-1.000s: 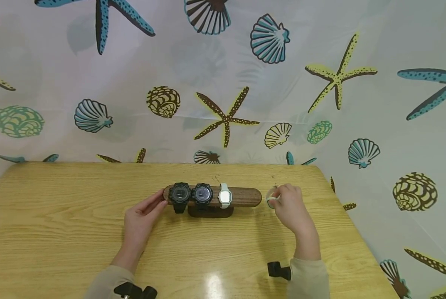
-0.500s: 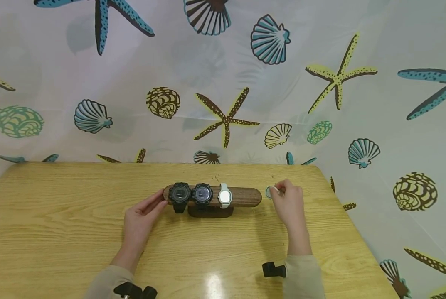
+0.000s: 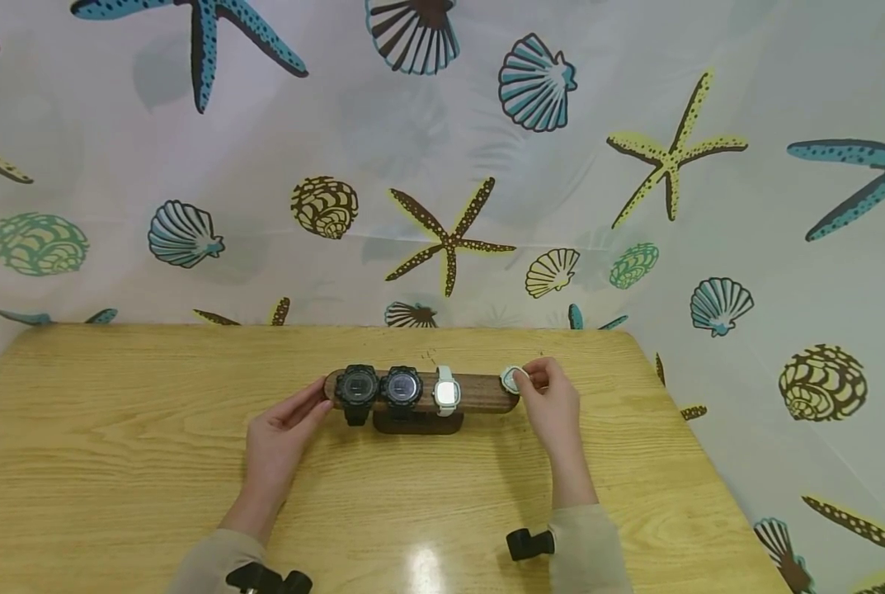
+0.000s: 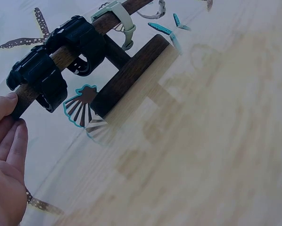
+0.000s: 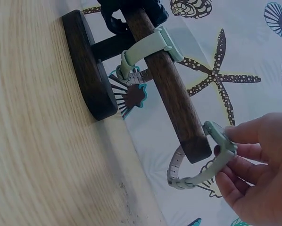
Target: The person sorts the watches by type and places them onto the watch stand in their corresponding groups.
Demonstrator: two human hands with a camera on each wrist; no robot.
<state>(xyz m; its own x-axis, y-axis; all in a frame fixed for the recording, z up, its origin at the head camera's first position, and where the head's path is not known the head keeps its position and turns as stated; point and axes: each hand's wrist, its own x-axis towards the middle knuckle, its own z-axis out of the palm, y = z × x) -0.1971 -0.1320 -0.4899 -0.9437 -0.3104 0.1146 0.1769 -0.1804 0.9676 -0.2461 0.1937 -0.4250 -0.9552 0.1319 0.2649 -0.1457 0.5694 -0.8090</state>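
A dark wooden watch stand [image 3: 479, 393] has a long bar raised on a foot. On its left half hang two black digital watches [image 3: 357, 384], and near the middle a pale green watch [image 3: 446, 393] with a square face. My left hand [image 3: 282, 437] holds the bar's left end between thumb and fingers. With its thumb and fingers, my right hand [image 3: 553, 408] pinches a second pale green watch [image 5: 221, 146] by its case. That watch's buckled strap loop surrounds the tip of the bar's right end, hanging loosely below it in the right wrist view.
The stand's foot [image 3: 417, 423] rests on a wooden table [image 3: 152, 429]. Behind and to the right hangs a pale cloth [image 3: 264, 148] printed with shells and starfish. A black camera mount sits on each wrist.
My right hand has moved left with the pale green watch, from beside the bar's right end onto its tip. The left hand keeps its place on the stand.
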